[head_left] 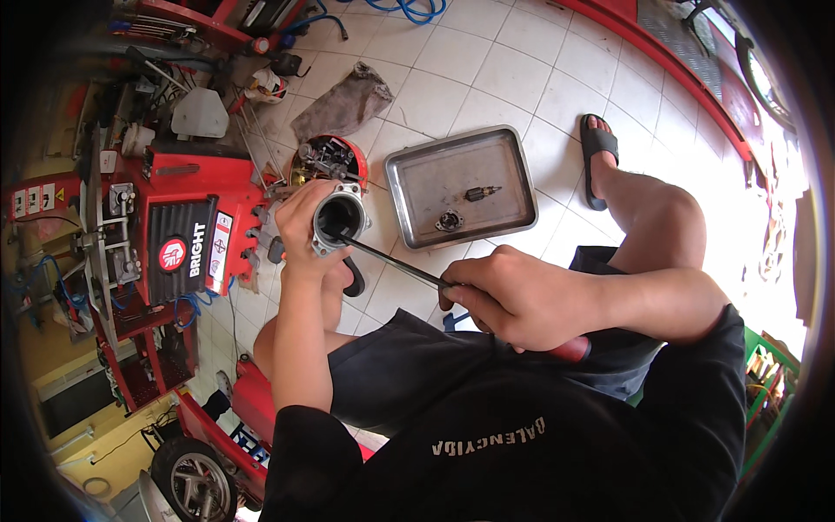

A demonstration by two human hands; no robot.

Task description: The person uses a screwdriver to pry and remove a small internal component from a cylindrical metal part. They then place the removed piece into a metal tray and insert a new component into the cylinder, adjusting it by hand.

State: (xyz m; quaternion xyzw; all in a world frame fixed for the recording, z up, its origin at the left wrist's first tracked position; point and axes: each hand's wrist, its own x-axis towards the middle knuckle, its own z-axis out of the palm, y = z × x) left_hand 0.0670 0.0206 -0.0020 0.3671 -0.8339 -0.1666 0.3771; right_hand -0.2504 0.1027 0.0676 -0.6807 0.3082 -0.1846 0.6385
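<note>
My left hand (pixel 304 222) is closed around a silver metal cylindrical housing (pixel 355 196), its dark open bore facing up toward me. My right hand (pixel 513 300) grips a long screwdriver (pixel 391 258) with a dark shaft and a red handle, and the tip is inside the bore, where I cannot make it out. Just beyond my hands, a steel tray (pixel 391 174) lies on the tiles, holding a small cylindrical metal part with a shaft (pixel 477 193) and a small round fitting (pixel 449 220).
At left stands a red machine (pixel 178 165) with tools. A grey rag (pixel 339 100) and a red bowl of parts (pixel 329 157) sit on the white tile floor (pixel 487 70). A motorbike wheel (pixel 191 478) is at lower left, a green crate (pixel 765 374) at right. My sandalled feet flank the tray.
</note>
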